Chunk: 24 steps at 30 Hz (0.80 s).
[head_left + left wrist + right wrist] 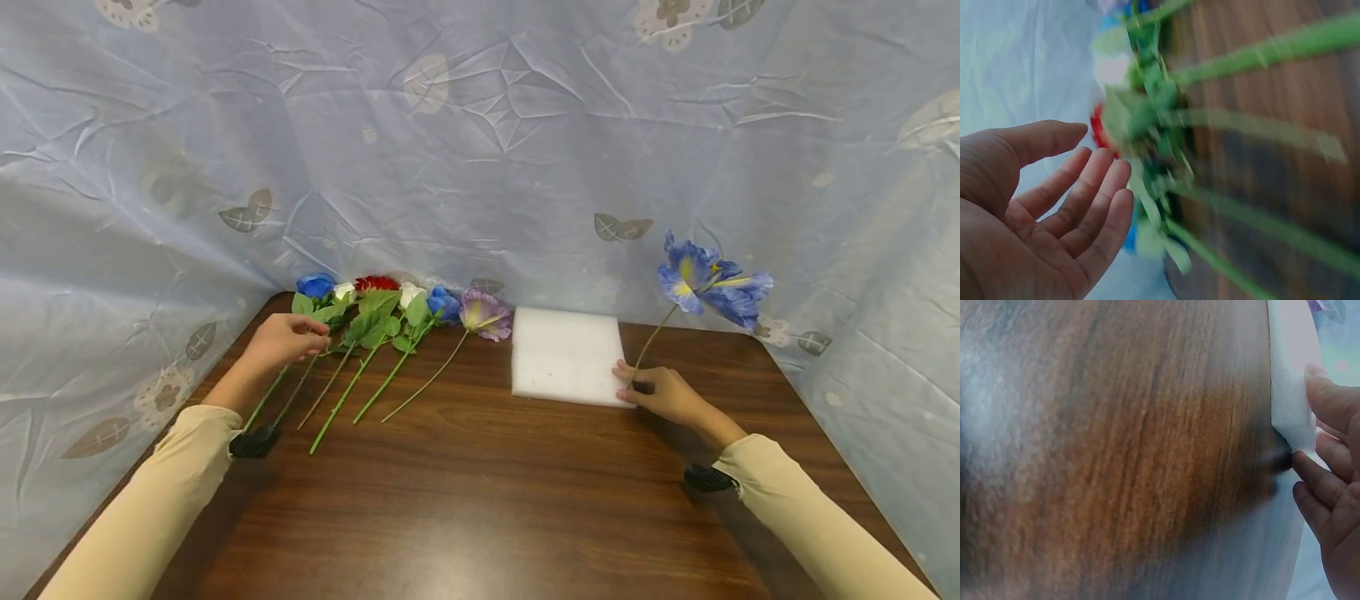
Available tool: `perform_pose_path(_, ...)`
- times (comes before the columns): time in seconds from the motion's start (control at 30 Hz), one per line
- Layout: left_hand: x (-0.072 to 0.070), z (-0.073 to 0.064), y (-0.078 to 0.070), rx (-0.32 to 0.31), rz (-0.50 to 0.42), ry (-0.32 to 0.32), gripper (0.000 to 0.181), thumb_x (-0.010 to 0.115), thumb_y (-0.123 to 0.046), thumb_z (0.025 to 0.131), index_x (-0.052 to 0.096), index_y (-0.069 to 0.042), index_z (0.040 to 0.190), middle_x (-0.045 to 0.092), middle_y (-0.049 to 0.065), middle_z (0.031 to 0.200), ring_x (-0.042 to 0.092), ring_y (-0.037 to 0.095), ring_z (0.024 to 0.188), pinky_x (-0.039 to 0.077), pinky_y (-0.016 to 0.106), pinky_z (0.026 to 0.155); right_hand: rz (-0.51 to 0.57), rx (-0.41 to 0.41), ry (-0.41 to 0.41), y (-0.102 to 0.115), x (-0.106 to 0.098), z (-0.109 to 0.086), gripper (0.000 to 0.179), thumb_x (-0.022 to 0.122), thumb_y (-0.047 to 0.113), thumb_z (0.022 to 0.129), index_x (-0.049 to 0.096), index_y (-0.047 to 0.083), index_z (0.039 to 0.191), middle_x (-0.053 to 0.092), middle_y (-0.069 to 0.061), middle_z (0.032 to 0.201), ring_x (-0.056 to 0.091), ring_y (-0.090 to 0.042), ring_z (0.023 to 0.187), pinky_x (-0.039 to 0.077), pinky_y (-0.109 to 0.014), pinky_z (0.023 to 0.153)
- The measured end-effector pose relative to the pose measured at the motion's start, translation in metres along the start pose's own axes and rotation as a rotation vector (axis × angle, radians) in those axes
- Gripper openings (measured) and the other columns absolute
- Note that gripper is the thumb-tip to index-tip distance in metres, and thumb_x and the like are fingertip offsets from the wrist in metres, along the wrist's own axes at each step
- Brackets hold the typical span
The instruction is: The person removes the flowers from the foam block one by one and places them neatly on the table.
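My left hand [288, 340] hovers above the stems of artificial flowers, fingers slightly bent and holding nothing. In the left wrist view the palm faces up, beside green leaves and a red flower [1100, 128]. A white foam block [567, 354] lies on the table, and my right hand [663, 393] grips its right edge. The right wrist view has the thumb on the foam's upper side and fingers at its corner. A large blue flower [712, 282] leans to the right above that hand. Its stem [654, 335] runs down to the foam's edge, the lower end hidden among the fingers.
Laid in a row are a blue rose [315, 286], a red flower [375, 284], white roses, another blue rose [444, 304] and a purple flower [483, 315]. Their stems point toward the front of the brown wooden table [465, 492]. Pale patterned cloth [480, 192] hangs behind and at both sides.
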<state>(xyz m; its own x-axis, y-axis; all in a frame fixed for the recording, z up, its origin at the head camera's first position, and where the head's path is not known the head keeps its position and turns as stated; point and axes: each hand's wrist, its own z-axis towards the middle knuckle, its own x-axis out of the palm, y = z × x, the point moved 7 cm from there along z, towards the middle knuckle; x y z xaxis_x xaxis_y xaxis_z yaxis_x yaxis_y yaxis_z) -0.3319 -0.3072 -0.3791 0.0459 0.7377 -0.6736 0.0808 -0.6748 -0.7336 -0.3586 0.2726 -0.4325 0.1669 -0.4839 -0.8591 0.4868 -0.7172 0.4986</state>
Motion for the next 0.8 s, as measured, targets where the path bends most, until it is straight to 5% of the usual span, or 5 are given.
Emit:
perform_pose_path(0.27,0.065,0.02,-0.078,0.132,-0.091,0.093,0.034,0.067,-0.018,0.098,0.067,-0.002,0.128,0.072,0.023,0.116,0.068,0.013,0.08,0.056,0.025,0.067,-0.03,-0.03,0.005,0.003,-0.001,0.001,0.047,0.074,0.023,0.095,0.063,-0.001,0.134,0.057,-0.021,0.14,0.055,-0.043,0.13,0.049,-0.059,0.102)
perform_pose_path(0.5,0.136,0.035,-0.144,0.268,-0.274,0.234,0.031,0.068,-0.017,0.099,0.068,-0.003,0.127,0.074,0.022,0.114,0.072,0.035,0.101,0.062,0.044,0.085,-0.049,-0.02,0.009,0.002,-0.002,0.001,0.049,0.075,0.024,0.094,0.062,0.0,0.135,0.057,-0.02,0.142,0.057,-0.043,0.128,0.05,-0.058,0.102)
perform_pose_path(0.8,0.225,0.037,-0.201,0.339,-0.395,0.419,0.029,0.068,-0.018,0.098,0.07,-0.005,0.123,0.072,0.027,0.117,0.07,0.044,0.108,0.058,0.056,0.095,-0.077,-0.055,-0.005,0.0,-0.003,0.002,0.049,0.076,0.025,0.093,0.065,0.002,0.134,0.059,-0.017,0.141,0.06,-0.041,0.126,0.05,-0.058,0.103)
